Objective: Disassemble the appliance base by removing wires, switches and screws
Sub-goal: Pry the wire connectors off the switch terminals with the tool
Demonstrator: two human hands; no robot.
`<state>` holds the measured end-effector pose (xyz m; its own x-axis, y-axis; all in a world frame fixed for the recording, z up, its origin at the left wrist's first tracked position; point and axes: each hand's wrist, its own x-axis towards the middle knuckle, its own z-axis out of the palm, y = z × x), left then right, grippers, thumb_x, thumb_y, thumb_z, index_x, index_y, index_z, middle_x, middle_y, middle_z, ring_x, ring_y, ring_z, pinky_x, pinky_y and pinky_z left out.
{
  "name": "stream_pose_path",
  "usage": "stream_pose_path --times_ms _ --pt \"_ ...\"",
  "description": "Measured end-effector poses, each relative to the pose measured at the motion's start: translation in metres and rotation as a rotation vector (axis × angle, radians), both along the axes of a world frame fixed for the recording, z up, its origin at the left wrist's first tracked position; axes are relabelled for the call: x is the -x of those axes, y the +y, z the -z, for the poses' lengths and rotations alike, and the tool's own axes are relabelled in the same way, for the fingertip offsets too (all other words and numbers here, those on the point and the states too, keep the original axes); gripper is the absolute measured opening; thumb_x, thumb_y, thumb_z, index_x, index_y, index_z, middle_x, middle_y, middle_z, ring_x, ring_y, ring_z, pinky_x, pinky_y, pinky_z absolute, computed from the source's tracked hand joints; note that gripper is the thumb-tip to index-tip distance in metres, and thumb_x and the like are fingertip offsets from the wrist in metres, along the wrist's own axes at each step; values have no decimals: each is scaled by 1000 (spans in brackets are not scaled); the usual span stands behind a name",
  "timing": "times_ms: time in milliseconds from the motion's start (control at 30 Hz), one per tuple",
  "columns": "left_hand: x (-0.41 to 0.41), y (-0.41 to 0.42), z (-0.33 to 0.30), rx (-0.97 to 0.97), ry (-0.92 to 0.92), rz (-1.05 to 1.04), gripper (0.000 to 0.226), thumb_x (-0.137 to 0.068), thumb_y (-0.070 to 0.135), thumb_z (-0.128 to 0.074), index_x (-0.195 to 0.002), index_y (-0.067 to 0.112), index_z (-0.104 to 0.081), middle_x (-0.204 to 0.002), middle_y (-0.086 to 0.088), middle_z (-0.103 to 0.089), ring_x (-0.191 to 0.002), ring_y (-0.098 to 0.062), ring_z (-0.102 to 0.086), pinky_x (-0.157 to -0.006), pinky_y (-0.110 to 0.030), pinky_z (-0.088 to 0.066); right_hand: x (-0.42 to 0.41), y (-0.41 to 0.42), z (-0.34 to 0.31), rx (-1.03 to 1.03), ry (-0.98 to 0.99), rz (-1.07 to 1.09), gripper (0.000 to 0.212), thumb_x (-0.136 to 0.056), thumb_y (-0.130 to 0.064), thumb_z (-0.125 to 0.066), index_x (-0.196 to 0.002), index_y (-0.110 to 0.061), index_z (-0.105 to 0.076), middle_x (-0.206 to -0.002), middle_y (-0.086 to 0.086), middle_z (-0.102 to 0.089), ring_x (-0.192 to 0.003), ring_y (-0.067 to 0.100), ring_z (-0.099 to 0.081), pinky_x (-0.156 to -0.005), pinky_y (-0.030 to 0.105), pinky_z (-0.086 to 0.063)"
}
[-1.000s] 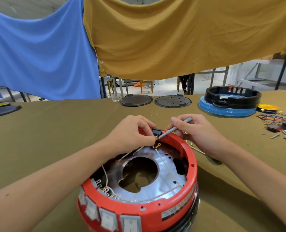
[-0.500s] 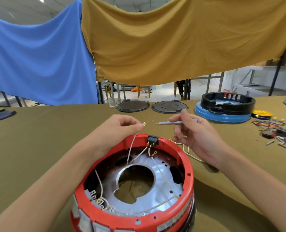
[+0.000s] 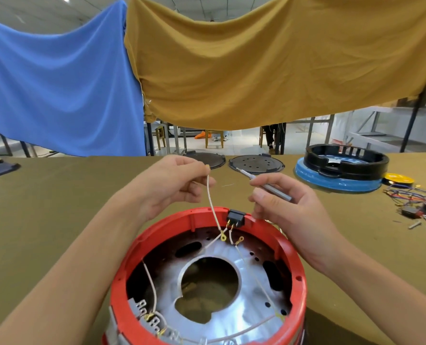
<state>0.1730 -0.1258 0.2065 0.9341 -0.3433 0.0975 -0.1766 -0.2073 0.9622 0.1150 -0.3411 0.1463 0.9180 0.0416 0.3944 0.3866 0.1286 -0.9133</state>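
A wire end lifted clear of the red appliance base.

The red appliance base [image 3: 207, 282] sits nearest on the olive-covered table [image 3: 45, 207], open side up, its shiny metal plate [image 3: 232, 307] and thin white wiring showing inside. A black switch [image 3: 236, 218] is set in its far rim. Just beyond the rim, the left hand [image 3: 167, 188] pinches a white wire [image 3: 213, 207] between thumb and forefinger, the wire running down into the base. The right hand [image 3: 289, 210] grips a slim grey screwdriver [image 3: 266, 185], fingers curled round it, tip pointing left. Farther off lie two dark round plates [image 3: 255, 165], a black-and-blue base [image 3: 341, 170] and loose removed wires and parts [image 3: 418, 202] at right.
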Motion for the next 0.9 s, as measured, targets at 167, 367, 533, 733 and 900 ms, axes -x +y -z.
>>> stream_pose_path --times_ms 167,367,533,733,900 --pt "4 -6 12 278 218 72 16 -93 3 -59 -79 5 -66 -89 -15 -76 -65 -17 -72 -60 -27 -59 8 8 -4 58 -26 34 18 -81 -20 -76 -98 -21 -73 -89 11 -69 -74 20 -66 -76 31 -59" --pt "4 -8 16 345 197 96 23 -96 1 -53 -77 4 -66 -80 -11 -70 -63 -17 -71 -62 -29 -60 7 9 -4 203 -73 108 22 -81 -16 -79 -101 -22 -72 -90 5 -71 -90 30 -68 -87 41 -57" --pt "6 -6 16 403 210 241 23 -88 -7 -50 -93 6 -69 -79 -8 -64 -65 -15 -67 -68 -29 -60 8 10 -5 238 -114 105 27 -80 -9 -80 -103 -20 -70 -92 6 -72 -87 18 -68 -84 30 -57" --pt "2 0 16 562 174 308 20 -80 1 -60 -79 10 -77 -80 -6 -64 -67 -12 -66 -73 -27 -59 10 10 -6 246 -158 128 28 -80 -4 -79 -104 -15 -69 -92 6 -73 -85 13 -69 -78 20 -55" --pt "-3 2 21 524 168 185 18 -76 2 -69 -90 6 -79 -78 -7 -70 -70 -12 -70 -71 -26 -60 10 11 -5 228 -137 132 19 -85 -14 -76 -102 -20 -71 -94 6 -72 -88 25 -70 -82 33 -59"
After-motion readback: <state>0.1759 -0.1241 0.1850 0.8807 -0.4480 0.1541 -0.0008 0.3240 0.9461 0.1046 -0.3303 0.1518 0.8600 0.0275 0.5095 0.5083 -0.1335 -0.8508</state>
